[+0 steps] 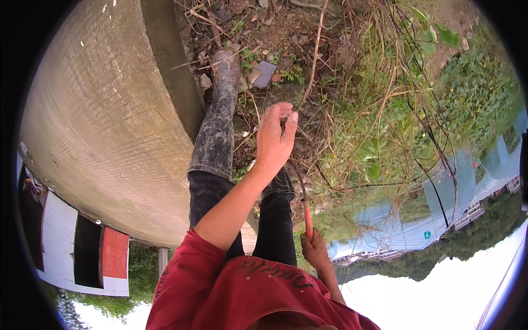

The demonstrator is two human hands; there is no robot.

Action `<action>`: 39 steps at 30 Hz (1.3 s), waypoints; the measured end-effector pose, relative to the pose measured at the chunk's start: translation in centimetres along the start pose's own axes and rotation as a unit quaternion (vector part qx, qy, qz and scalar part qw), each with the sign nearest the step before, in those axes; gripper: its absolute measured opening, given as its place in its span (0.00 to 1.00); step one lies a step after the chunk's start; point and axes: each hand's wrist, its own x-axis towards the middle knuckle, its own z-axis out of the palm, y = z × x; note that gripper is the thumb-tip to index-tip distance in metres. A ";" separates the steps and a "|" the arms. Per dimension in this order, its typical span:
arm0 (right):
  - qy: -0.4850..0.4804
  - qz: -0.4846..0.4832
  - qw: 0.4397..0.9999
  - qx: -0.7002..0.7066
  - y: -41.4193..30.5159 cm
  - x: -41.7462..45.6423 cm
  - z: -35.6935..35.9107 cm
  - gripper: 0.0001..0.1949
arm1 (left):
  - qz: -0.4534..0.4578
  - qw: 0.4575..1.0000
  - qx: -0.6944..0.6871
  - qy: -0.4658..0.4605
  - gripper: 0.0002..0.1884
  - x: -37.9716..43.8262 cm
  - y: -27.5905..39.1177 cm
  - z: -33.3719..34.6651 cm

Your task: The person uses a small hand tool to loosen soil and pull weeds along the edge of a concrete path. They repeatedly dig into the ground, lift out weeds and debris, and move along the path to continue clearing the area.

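My left hand [276, 138] reaches out over the ground, its fingers bent and slightly blurred, the thumb apart from them. Just beyond its fingertips ends a long dry stem [317, 53]; no hold on it can be seen. Lower right, my right hand [315, 247] is closed around the orange handle [308, 218] of a sickle. The sickle's dark curved blade [302, 181] points away from me, beside my right boot [280, 185]. My left boot [214, 128], muddy and black, stands forward along the concrete edge.
A broad concrete surface [111, 123] with a raised edge runs along the left. Dry stalks and green weeds [363, 144] crowd the right side. Stones and a flat grey piece [264, 74] lie on the soil ahead. Thin dark branches [429, 128] arch at the right.
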 end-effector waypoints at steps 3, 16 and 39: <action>0.133 0.006 0.988 -0.080 0.9 -3.3 -7.1 0.11 | 0.036 0.999 0.024 0.011 0.14 -1.7 1.3 0.5; 0.327 -0.067 0.841 -0.426 -3.9 20.4 -22.3 0.18 | 0.029 0.996 0.083 -0.030 0.17 -0.9 -0.2 0.1; 0.485 0.030 0.842 -0.235 -5.0 28.9 -31.7 0.31 | 0.040 0.992 0.094 -0.073 0.15 -1.3 -0.2 0.5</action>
